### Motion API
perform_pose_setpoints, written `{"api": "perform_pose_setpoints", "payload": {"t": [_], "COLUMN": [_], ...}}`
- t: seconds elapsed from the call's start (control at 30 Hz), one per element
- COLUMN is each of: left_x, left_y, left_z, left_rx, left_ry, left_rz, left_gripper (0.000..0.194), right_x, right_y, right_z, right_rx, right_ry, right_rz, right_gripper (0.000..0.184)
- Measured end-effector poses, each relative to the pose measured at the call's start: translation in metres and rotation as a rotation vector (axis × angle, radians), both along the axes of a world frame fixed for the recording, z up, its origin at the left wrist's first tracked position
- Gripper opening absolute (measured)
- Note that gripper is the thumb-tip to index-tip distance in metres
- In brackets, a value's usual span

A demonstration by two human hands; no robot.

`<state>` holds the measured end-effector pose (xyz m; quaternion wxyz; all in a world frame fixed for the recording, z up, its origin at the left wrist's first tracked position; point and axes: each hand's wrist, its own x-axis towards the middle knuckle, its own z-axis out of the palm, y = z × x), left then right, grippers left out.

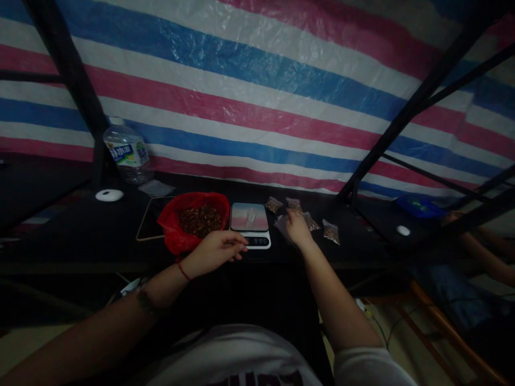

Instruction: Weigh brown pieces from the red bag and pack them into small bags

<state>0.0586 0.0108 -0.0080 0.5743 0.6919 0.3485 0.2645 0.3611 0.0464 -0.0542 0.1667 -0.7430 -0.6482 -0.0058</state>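
Observation:
My left hand (219, 249) hovers near the front left corner of a small digital scale (249, 221), fingers curled together; whether anything is in them is not visible. A red plastic bag (171, 228) full of brown bits lies just left of the scale, behind that hand. My right hand (296, 225) reaches to the right of the scale and rests on a pile of small clear packets (281, 222), fingers bent down onto them. More filled packets (330, 231) lie around it on the dark table (80, 236).
A water bottle (127, 151) stands at the back left, a white round object (109, 195) beside it, a tablet (151, 225) left of the red bag. Black metal frame bars rise on both sides before a striped tarp. Another person's arm (478, 252) shows at far right.

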Motion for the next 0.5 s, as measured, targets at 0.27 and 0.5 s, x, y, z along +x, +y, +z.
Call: {"api": "perform_pose_setpoints", "payload": {"t": [0.27, 0.5], "left_x": [0.000, -0.003], "left_y": [0.000, 0.009], "left_z": [0.000, -0.006], "left_rx": [0.048, 0.055], "left_ry": [0.005, -0.007], "left_rz": [-0.068, -0.046], "left_gripper": [0.021, 0.022], "right_x": [-0.027, -0.021], "right_y": [0.000, 0.017], "right_z": [-0.021, -0.002], "right_rx": [-0.356, -0.016], "right_ry": [-0.015, -0.063], "right_rz": [-0.030, -0.140], "right_gripper": [0.065, 0.054]}}
